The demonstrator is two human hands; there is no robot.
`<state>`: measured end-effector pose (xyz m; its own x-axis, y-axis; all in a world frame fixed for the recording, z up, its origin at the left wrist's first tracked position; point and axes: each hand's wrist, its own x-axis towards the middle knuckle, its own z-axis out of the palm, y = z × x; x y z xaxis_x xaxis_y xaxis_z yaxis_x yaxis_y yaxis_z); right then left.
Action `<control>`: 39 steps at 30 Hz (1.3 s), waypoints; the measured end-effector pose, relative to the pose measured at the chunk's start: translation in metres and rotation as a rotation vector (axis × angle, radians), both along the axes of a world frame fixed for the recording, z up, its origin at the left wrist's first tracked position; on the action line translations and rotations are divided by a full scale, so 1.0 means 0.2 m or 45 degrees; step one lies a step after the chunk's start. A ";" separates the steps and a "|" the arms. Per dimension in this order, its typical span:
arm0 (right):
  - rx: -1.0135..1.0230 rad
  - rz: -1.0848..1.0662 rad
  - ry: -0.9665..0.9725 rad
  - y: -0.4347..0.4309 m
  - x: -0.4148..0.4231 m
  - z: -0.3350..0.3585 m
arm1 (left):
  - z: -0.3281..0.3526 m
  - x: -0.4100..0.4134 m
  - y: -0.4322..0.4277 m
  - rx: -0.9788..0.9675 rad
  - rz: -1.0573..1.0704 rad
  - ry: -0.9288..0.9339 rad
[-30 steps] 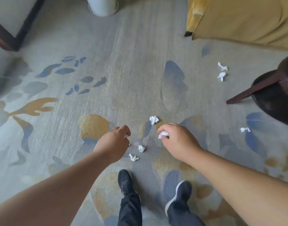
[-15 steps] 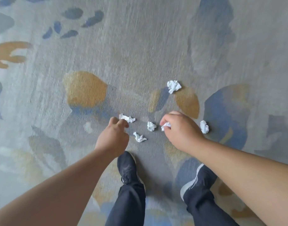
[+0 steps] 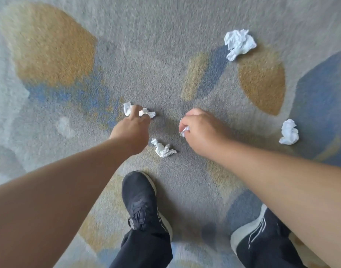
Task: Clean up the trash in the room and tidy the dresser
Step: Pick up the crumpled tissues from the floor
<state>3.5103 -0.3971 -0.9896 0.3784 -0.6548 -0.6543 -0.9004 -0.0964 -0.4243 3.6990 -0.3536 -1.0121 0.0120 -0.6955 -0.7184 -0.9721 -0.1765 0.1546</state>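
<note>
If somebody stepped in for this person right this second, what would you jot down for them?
Left hand: fingers closing on a crumpled white tissue wad on the patterned carpet, not yet lifted.
Right hand: shut on a small white tissue scrap.
Loose on the carpet: a twisted wad between the hands, a large wad far right, a rounded wad right of the right hand.
Left to do: gather these and bin them; no bin or dresser in view.

patterned carpet (image 3: 165,35), black sneakers (image 3: 140,198), dark trousers (image 3: 146,250)
</note>
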 end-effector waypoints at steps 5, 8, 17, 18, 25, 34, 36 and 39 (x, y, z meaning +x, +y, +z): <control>0.097 -0.075 0.067 0.04 0.01 -0.20 | -0.14 0.00 -0.02 -0.082 0.125 -0.008; 0.036 -0.047 0.069 0.05 0.04 -0.24 | -0.14 0.01 -0.04 -0.126 0.219 0.076; -0.207 -0.002 -0.028 0.02 -0.02 -0.09 | 0.01 -0.15 0.20 -0.095 -0.014 0.250; -0.207 -0.005 -0.050 0.02 -0.04 -0.07 | 0.00 -0.18 0.23 -0.053 -0.051 0.234; -0.255 -0.010 -0.134 0.02 -0.14 -0.04 | -0.13 -0.26 0.28 0.045 -0.101 0.077; -0.238 -0.189 -0.111 0.00 -0.38 0.09 | 0.05 -0.47 0.06 -0.012 -0.040 0.321; -0.226 -0.271 -0.073 -0.01 -0.50 0.12 | 0.11 -0.57 -0.03 -0.054 -0.050 0.393; -0.260 -0.431 0.021 -0.03 -0.72 0.12 | 0.16 -0.74 -0.17 -0.111 -0.143 0.411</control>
